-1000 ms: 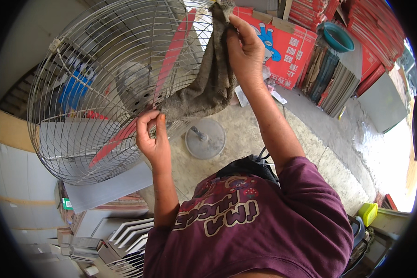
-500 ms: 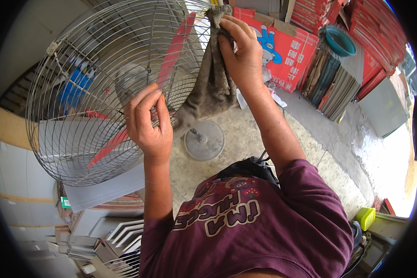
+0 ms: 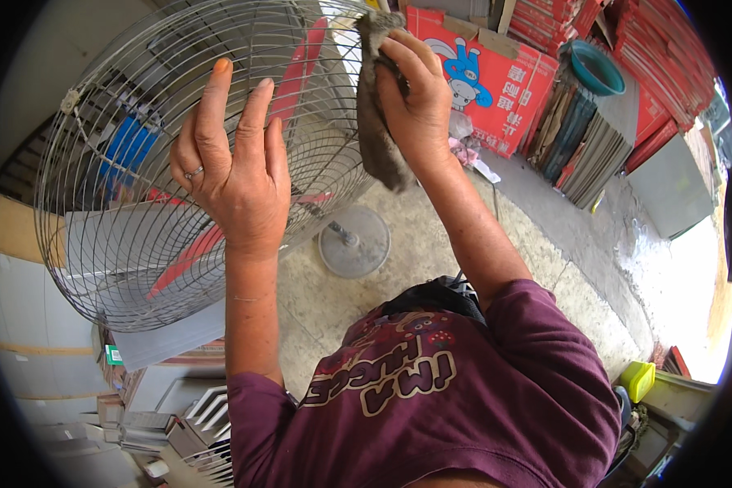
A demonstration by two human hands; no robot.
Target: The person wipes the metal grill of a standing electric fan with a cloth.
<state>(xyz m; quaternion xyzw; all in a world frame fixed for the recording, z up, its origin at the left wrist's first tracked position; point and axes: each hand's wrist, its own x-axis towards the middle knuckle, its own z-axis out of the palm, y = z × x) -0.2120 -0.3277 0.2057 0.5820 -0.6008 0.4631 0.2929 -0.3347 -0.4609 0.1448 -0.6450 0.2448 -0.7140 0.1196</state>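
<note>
Holding: right hand [image 3: 419, 98] at upper centre had its grip closed on one grey rag [image 3: 378, 122], pressed to the fan guard's upper right rim.
Left hand: left hand [image 3: 236, 175] was spread wide, fingers up, holding nothing, in front of the wire fan guard [image 3: 122, 244] filling the upper left.
Behind the wires: red blades [image 3: 183, 260].
Around: one round fan base [image 3: 354, 241] on the concrete floor [image 3: 545, 260] at centre; red cartons [image 3: 496, 81] and one teal basin [image 3: 598, 69] at upper right.
Open room: floor stretched toward the right edge.
</note>
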